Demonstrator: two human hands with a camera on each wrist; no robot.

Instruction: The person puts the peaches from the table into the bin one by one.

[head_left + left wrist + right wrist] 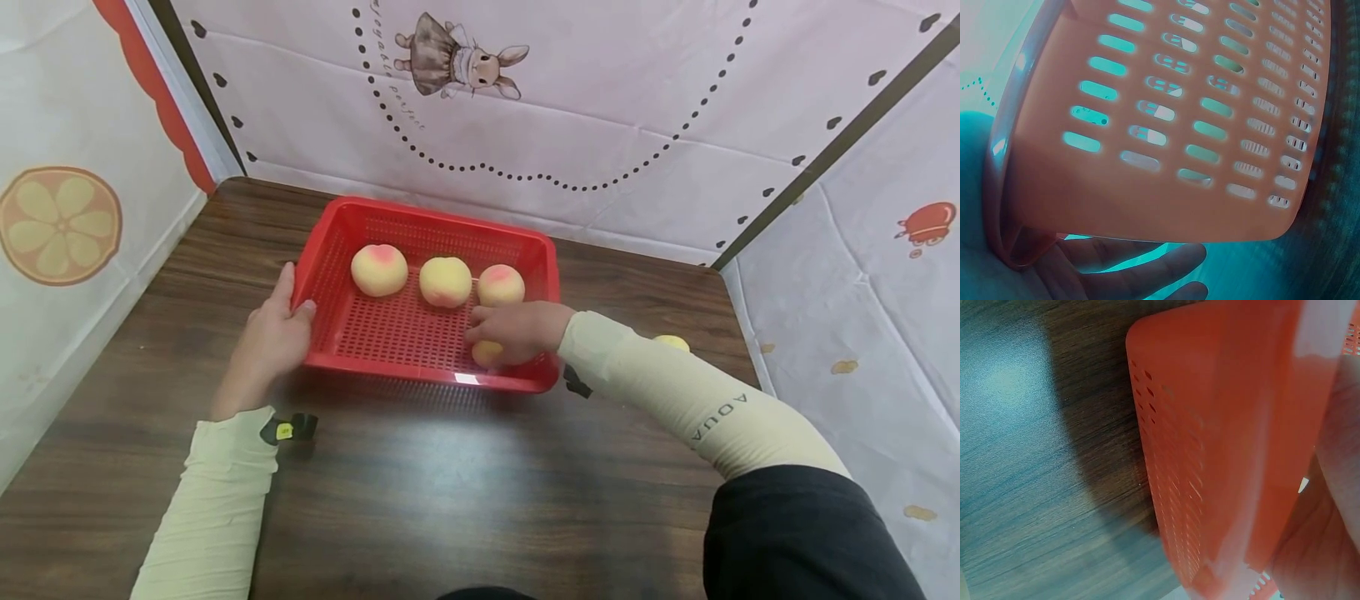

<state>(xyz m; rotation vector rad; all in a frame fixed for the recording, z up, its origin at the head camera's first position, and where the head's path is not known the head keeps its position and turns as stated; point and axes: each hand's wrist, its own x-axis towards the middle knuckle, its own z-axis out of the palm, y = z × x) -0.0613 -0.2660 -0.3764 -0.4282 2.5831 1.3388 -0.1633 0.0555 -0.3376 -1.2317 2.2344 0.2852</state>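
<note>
Left hand (pixel 276 333) holds basket (pixel 390 333), right hand (pixel 521 327) a peach (pixel 487 354).

The tabletop (pixel 420 517) over there is dark brown with a wood grain running from side to side, and a pale glare catches its near part. I see 1 red perforated basket (pixel 390 333) resting toward its far edge, and to the right, apart from the basket, 1 yellow thing (pixel 672 342), partly hidden behind a pale sleeve (pixel 675 400).
</note>
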